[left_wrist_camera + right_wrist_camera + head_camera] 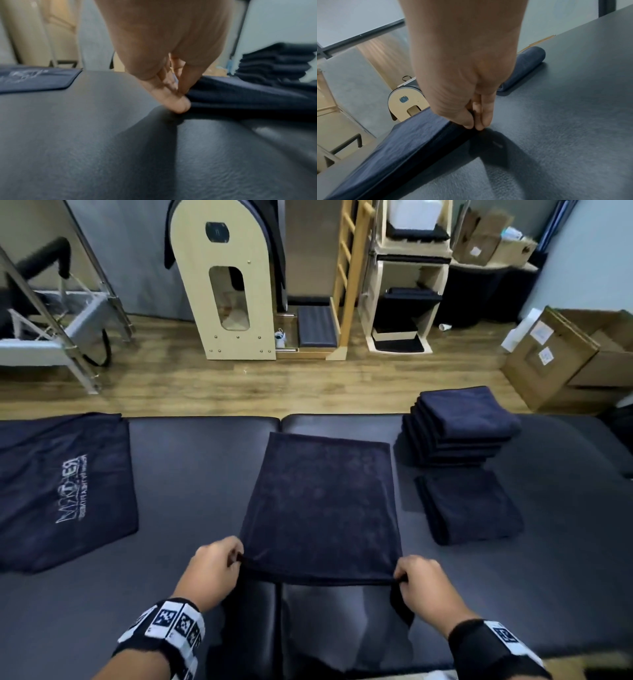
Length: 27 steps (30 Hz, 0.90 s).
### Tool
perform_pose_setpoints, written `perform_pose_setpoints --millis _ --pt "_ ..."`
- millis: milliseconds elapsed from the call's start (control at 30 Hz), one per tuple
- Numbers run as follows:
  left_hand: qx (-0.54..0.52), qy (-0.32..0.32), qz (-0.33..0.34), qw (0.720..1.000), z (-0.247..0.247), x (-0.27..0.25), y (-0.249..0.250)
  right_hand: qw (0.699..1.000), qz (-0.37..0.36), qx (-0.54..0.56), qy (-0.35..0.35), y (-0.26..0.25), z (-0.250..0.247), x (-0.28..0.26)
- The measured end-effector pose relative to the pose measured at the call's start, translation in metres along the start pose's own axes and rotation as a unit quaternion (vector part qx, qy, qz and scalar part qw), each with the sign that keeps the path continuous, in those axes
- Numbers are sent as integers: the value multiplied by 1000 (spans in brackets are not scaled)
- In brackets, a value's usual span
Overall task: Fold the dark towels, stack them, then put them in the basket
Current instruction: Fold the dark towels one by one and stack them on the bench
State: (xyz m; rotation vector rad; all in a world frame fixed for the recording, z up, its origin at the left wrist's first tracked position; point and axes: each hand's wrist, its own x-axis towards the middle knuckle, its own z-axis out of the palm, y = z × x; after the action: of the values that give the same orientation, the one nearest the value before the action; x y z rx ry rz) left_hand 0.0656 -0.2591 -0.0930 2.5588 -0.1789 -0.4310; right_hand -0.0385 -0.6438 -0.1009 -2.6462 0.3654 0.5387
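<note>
— Towel (320,505) first: where does it lie?

— Flat at the middle of the dark padded table (191,474), a long dark rectangle running from 12 o'clock to 6 o'clock, its near edge lifted just off the padding.

— Who lifts it?

— Both hands. The left hand (214,568) pinches the near left corner between thumb and fingers; the left wrist view shows the fingertips (181,104) pressed together on the cloth. The right hand (423,580) pinches the near right corner the same way (thumb against two fingers in the right wrist view), with a bit of cloth hanging below it.

— And the others?

— At 2 o'clock from the spread one stands a stack of folded towels (459,428), and just nearer, at 3 o'clock, a single folded towel (469,506) lies apart from the stack. At 9 o'clock, well apart, a flat dark cloth with white lettering (65,487) rests on the padding.

— Beyond the table?

— Wooden floor, a pale wooden arched frame (226,282) at 12 o'clock, cardboard boxes (568,354) at 2 o'clock.
</note>
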Motion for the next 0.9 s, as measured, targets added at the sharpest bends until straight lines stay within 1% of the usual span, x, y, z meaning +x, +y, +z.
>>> perform_pose_setpoints --millis 67,133,167,300,467,567,633,733,800,867,900 --pt "54 -38 47 997 2 -2 -1 1000 -2 -7 -6 -2 -4 -4" --pt "82 -94 78 989 4 0 -5 1000 -8 -19 -12 -2 -7 -4" --pt "88 -107 88 986 5 2 -9 1000 -9 -23 -16 -3 -8 -4" --pt "109 -91 130 981 10 7 -21 999 -23 -37 -19 -3 -8 -8" --pt "169 -78 172 967 5 13 -16 1000 -20 -7 4 -1 -10 -4" --pt "182 -88 169 965 -1 19 -17 1000 -13 10 15 2 -14 0" --pt "146 -92 146 974 -9 24 -10 999 -17 28 28 2 -20 3" --pt "19 -56 79 995 -25 46 3 994 -11 80 72 0 -33 12" --pt "-66 -39 48 996 -38 66 11 987 0 121 105 -6 -49 23" --pt "-145 -34 37 988 -48 88 22 981 0 141 135 -14 -67 38" --pt "-167 -36 29 985 -52 98 31 979 0 145 146 -18 -76 46"
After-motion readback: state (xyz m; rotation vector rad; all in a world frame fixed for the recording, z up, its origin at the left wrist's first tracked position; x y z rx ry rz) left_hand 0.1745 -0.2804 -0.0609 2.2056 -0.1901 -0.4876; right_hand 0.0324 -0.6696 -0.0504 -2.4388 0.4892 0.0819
